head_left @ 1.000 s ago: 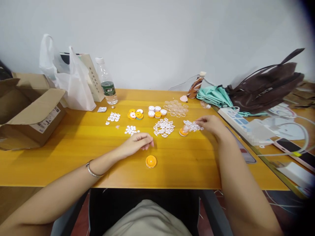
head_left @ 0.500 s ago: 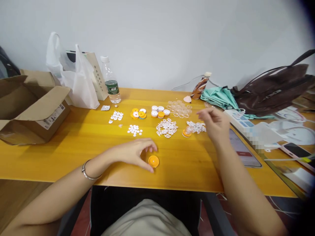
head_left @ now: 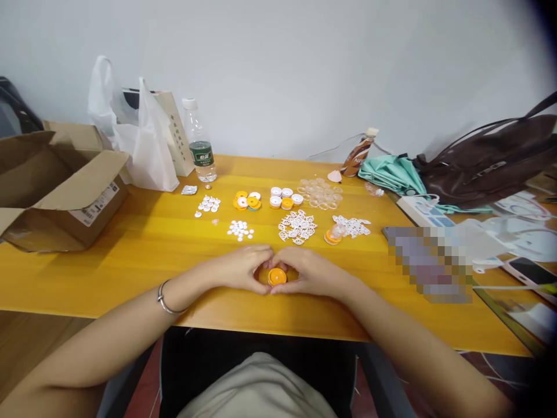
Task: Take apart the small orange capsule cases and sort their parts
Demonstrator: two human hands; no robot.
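Observation:
A small round orange plastic piece (head_left: 277, 277), like a shallow cup, lies near the front middle of the table. My left hand (head_left: 246, 270) curls around its left side, thumb and fingers at its edge. From the right, my right hand (head_left: 304, 271) closes in the same way, and the fingertips of both hands meet around the piece. Beyond them lie white openwork pieces (head_left: 297, 227) and small white discs (head_left: 240, 230). An orange piece with a clear top (head_left: 333, 235) stands to the right of the openwork pieces.
Farther back are orange and white round parts (head_left: 286, 198) and clear rings (head_left: 321, 193). A cardboard box (head_left: 93, 200), white plastic bag (head_left: 145, 148) and water bottle (head_left: 201, 152) stand left. On the right are a brown bag (head_left: 483, 157), a green cloth bundle (head_left: 387, 174) and a power strip (head_left: 418, 210).
My right hand has come down from the right to the orange piece, meeting my left hand. My left fingers have closed in around it.

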